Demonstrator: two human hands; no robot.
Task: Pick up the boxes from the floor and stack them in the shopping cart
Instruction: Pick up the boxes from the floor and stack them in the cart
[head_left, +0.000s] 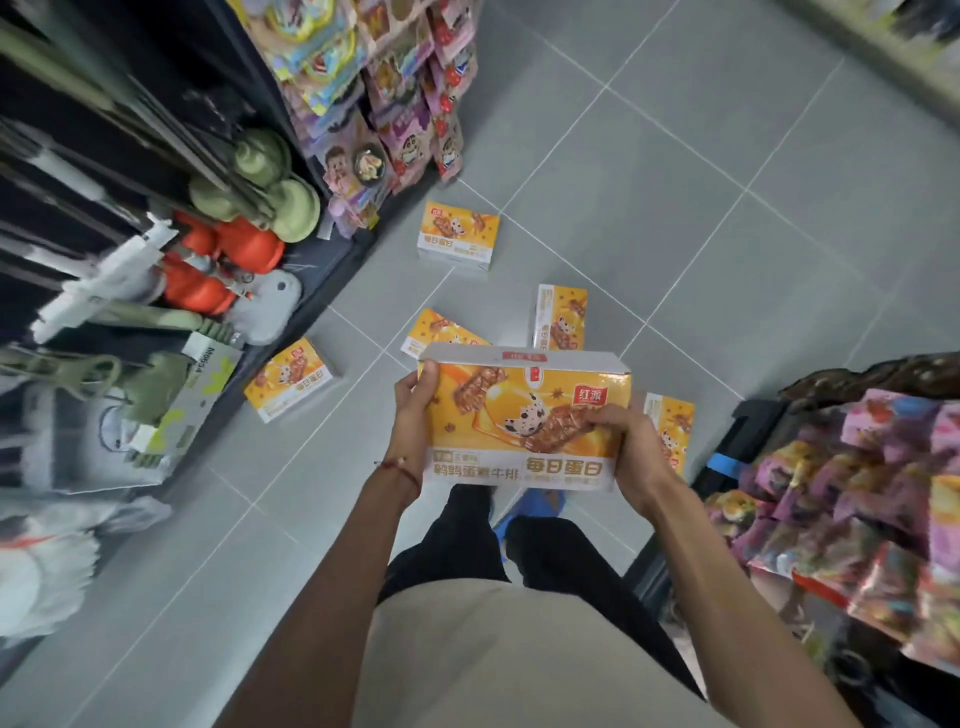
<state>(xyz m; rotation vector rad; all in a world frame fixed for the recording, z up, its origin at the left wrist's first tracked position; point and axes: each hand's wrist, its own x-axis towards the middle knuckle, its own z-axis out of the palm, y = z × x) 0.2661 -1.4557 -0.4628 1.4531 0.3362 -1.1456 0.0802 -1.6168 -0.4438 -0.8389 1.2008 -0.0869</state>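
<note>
While other boxes (457, 236) lie on the floor (675, 156), left hand (415, 400) and right hand (634, 447) grip one orange box (519, 415)

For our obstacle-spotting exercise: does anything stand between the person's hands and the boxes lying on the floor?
Only the orange snack box that the left hand and right hand grip. It partly hides the nearest floor boxes. Nothing else visible blocks them.

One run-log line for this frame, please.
stage: carry | held box: left hand and right hand grip its ends | floor boxes: five lying loose
</note>
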